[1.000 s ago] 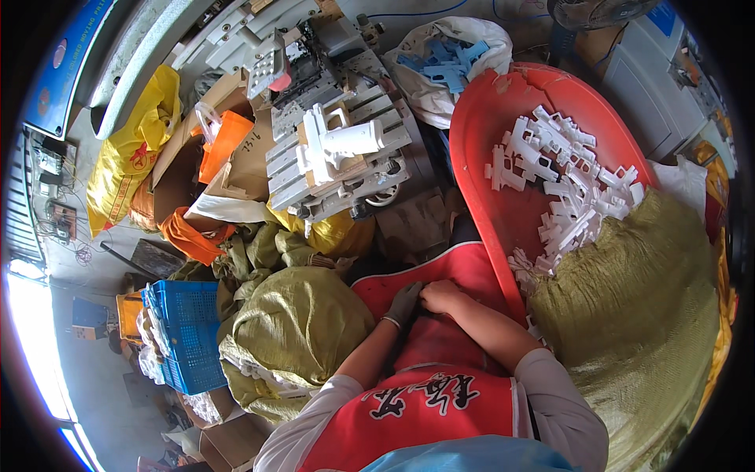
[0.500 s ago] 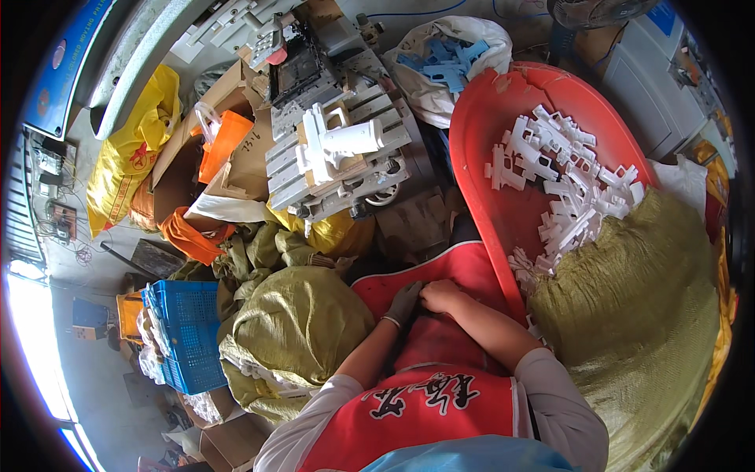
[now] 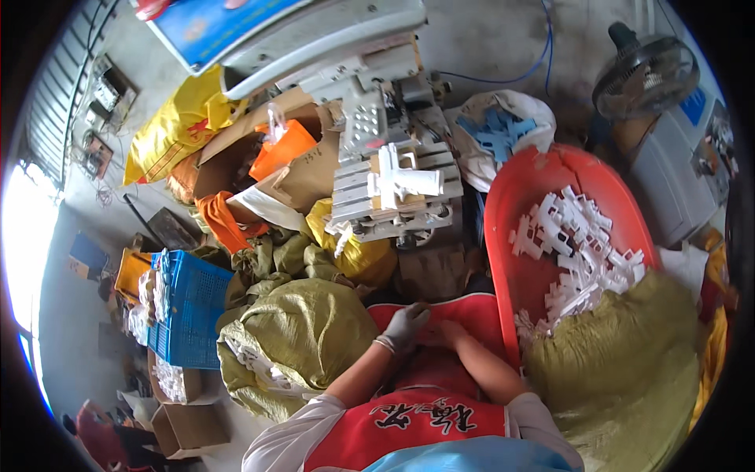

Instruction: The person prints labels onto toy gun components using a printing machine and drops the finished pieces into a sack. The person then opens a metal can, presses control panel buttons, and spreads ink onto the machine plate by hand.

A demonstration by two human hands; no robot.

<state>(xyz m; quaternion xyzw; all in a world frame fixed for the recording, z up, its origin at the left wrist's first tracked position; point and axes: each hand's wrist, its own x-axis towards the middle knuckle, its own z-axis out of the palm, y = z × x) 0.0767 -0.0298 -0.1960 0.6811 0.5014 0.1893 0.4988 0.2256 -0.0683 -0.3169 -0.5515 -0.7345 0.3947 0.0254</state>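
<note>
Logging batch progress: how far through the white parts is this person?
Done: cannot tell; the open green sack by the left hand shows a few white pieces, which may be output. In hand: both hands meet on the red apron at the lap, the right hand bare; what they hold is hidden. Left: a big heap of white plastic parts in the red tub.

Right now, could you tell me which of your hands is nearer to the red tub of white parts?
Right. The right hand rests on the lap close beside the red tub; the gloved left hand lies just left of it, farther from the tub.
</note>
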